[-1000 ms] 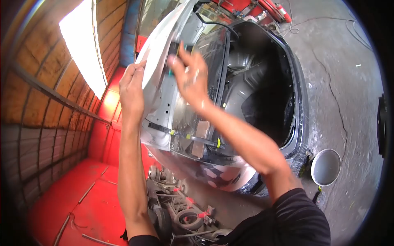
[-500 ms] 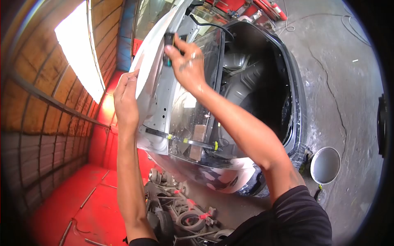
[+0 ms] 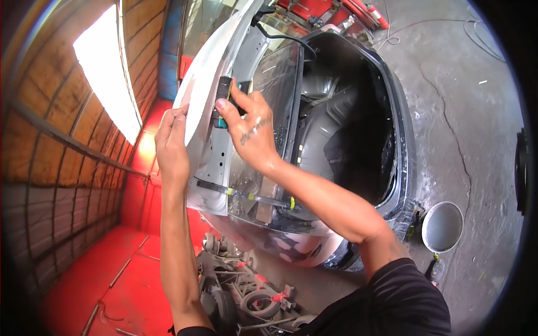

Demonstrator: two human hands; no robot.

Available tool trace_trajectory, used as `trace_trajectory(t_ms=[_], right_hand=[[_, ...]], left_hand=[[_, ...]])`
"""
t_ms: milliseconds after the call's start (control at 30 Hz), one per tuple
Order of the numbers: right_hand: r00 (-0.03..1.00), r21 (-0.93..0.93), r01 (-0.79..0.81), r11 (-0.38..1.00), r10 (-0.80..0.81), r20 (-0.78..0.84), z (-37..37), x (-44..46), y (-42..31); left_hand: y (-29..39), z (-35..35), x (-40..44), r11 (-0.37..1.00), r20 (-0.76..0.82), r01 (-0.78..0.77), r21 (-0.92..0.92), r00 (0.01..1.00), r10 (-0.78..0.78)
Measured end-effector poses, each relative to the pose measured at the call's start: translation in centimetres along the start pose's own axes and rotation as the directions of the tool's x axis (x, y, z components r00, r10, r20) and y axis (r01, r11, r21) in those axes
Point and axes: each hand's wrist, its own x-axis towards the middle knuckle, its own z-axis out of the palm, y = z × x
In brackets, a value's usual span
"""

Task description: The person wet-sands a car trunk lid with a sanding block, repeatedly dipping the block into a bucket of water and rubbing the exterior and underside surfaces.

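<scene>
A white car panel [image 3: 200, 78] stands raised at the left of the car, its grey inner face turned to the right. My left hand [image 3: 172, 143] grips its outer edge, fingers bent over the rim and the thumb side partly hidden. In my right hand [image 3: 253, 129] is a black sanding block [image 3: 223, 89] with teal and yellow parts, pinched between thumb and fingers. The block lies against the panel's inner edge. Below it, the grey inner face shows several round holes. A dark strip with yellow tape [image 3: 252, 196] crosses the glass [image 3: 246, 162] nearer to me.
Right of the glass lies the car's dark open compartment [image 3: 342, 129]. A round metal basin [image 3: 443, 227] stands on the concrete floor [image 3: 482, 168]. Wheels and metal frames [image 3: 260, 302] lie below the car. Red equipment and a hose [image 3: 428, 22] are at the far end.
My right hand has slid the sanding block along the panel's edge, down the view and nearer to me. My left hand has kept its place on the outer rim.
</scene>
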Motion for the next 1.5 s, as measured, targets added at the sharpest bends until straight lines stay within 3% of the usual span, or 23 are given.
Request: trace_trajectory(t_ms=[33,133,167,300,400,533,567,800,867,933,1033,1133,1267,1400,1467,1500], right_hand=[[0.998,-0.032,0.054,0.998,-0.054,-0.018,0.0,0.8,0.6],[0.996,-0.045,-0.072,0.996,0.074,0.041,-0.5,6.5,0.9],[0.999,-0.114,-0.033,0.993,0.032,-0.005,-0.5,5.9,0.2],[1.000,0.017,0.021,1.000,-0.021,-0.016,-0.2,0.0,0.1],[0.999,-0.134,0.046,0.990,-0.048,-0.007,-0.6,4.0,1.2],[0.992,-0.117,0.081,0.990,-0.092,-0.092,0.3,2.2,1.2],[0.999,-0.059,0.034,0.998,-0.033,0.019,-0.4,0.3,0.0],[0.997,-0.145,0.062,0.988,-0.068,-0.039,0.0,4.6,2.0],[0.998,-0.101,-0.042,0.994,0.047,0.049,-1.0,0.6,-0.9],[0.997,-0.042,0.077,0.996,-0.077,0.006,-0.7,0.5,0.3],[0.999,-0.192,0.049,0.980,-0.047,0.011,-0.7,5.5,1.5],[0.999,-0.102,0.011,0.995,-0.015,-0.031,-0.1,3.2,0.9],[0.999,-0.072,-0.011,0.997,0.013,0.037,-0.9,1.0,0.1],[0.995,-0.103,0.041,0.994,-0.050,-0.085,0.0,6.2,1.4],[0.999,-0.172,0.042,0.984,-0.046,-0.017,-0.2,3.4,1.0],[1.000,-0.100,0.018,0.995,-0.018,-0.002,-0.5,1.6,-0.1]], left_hand=[[0.5,0.3,-0.3,1.000,0.005,-0.011,0.008,1.000,0.011],[0.9,0.2,-0.5,0.999,-0.003,-0.028,0.040,1.000,0.029],[1.0,0.1,-0.6,0.998,-0.001,-0.029,0.055,1.000,0.029],[1.4,0.5,-0.7,0.998,0.003,-0.029,0.053,1.000,0.029],[1.0,0.3,-0.6,0.996,-0.012,-0.054,0.074,0.998,0.055],[1.0,0.0,-0.9,0.994,0.007,-0.070,0.083,0.998,0.070],[1.0,0.2,-0.8,0.995,0.009,-0.070,0.070,0.998,0.070],[1.2,0.2,-0.9,0.993,-0.005,-0.077,0.090,0.997,0.078],[1.2,0.3,-0.9,0.998,0.014,-0.036,0.049,0.999,0.035],[0.8,0.6,-0.7,0.999,-0.007,-0.034,0.028,0.999,0.034],[0.7,0.4,-0.5,0.999,0.003,-0.035,0.022,0.999,0.035],[1.1,-0.1,-0.9,0.998,0.006,-0.037,0.050,0.999,0.037],[0.8,0.6,-0.8,0.999,-0.009,-0.046,-0.018,0.999,0.046],[0.9,-0.1,-0.9,0.997,0.019,-0.022,0.071,1.000,0.020],[1.1,0.0,-0.8,0.999,0.010,-0.005,0.045,1.000,0.005],[1.1,0.2,-0.5,0.999,0.010,-0.020,0.034,1.000,0.020]])
